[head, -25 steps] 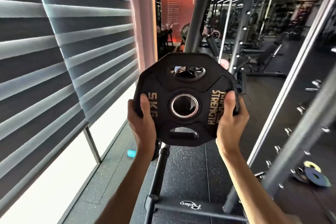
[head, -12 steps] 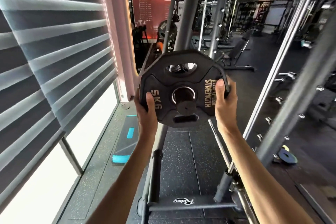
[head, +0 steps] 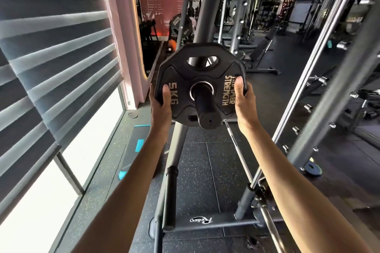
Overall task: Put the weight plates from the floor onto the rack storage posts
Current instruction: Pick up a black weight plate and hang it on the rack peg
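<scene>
On the storage post, black 5KG plate.

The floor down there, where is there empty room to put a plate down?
Bare rubber floor lies between the lower post and the silver bar. Crowded on the right, around the small plate by the rack upright.

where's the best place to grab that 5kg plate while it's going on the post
Grip the 5 kg plate by its outer rim at opposite sides, one hand from each side, as the left hand and right hand do now. The storage post fills the center hole, so the flat rim edges are the free, balanced holds; the top cutout is another.
</scene>
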